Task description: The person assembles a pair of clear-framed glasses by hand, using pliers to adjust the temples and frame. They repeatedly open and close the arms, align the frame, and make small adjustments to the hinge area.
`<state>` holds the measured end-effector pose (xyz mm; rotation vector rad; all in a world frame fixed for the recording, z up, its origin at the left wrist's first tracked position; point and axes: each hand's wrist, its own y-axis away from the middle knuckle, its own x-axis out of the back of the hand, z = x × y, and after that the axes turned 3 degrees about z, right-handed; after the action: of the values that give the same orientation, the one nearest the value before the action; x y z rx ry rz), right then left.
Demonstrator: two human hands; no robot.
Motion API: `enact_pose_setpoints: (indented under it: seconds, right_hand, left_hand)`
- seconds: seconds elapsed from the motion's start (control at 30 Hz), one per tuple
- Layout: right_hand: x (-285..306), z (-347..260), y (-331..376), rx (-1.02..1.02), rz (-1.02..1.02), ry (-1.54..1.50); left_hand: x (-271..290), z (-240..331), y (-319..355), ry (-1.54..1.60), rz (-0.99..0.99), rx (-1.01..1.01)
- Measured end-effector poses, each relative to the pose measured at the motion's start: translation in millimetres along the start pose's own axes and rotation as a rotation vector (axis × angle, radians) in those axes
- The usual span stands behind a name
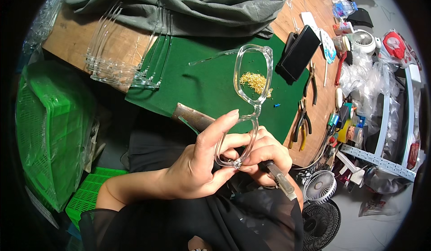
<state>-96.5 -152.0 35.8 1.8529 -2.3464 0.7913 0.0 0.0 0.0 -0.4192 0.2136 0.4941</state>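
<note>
A clear plastic eyeglass frame (258, 108) is held upright on its side over the near edge of the green mat (202, 89). One temple points left from its upper end. My left hand (204, 165) grips the lower rim, thumb near the hinge corner. My right hand (269, 154) pinches that same corner. Tucked in the right hand's fingers is a tool with a dark shaft and a clear, worn end (283, 182); its other end is hidden. Small gold-coloured metal pieces (255, 82) lie heaped on the mat behind the upper rim.
Several clear eyeglass frames (125, 73) stand stacked at left, before a grey cloth (188, 8). A black phone (300, 53) leans at right, near pliers (303, 123). A brown block (193, 115) juts from the table edge. Green crates (49, 129) stand left, fans (319, 186) lower right.
</note>
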Motion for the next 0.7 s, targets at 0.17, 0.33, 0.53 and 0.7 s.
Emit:
enact_pose_setpoints:
  seconds: [0.17,0.33,0.53,0.7]
  right_hand:
    - [3.7,-8.9,-0.8,-0.021,0.077,0.045]
    - [24.2,-10.5,10.1,-0.234,-0.246,0.503]
    - [21.8,-17.5,3.8,-0.304,-0.431,0.474]
    - [19.7,-21.0,-0.9,-0.335,-0.517,0.443]
  left_hand:
    - [0.5,4.1,-7.1,0.001,-0.011,-0.068]
    - [8.7,13.6,-5.3,-0.130,-0.039,-0.003]
    - [3.9,10.2,-4.9,-0.126,-0.057,-0.012]
    - [4.7,8.6,-3.3,-0.186,-0.083,-0.030]
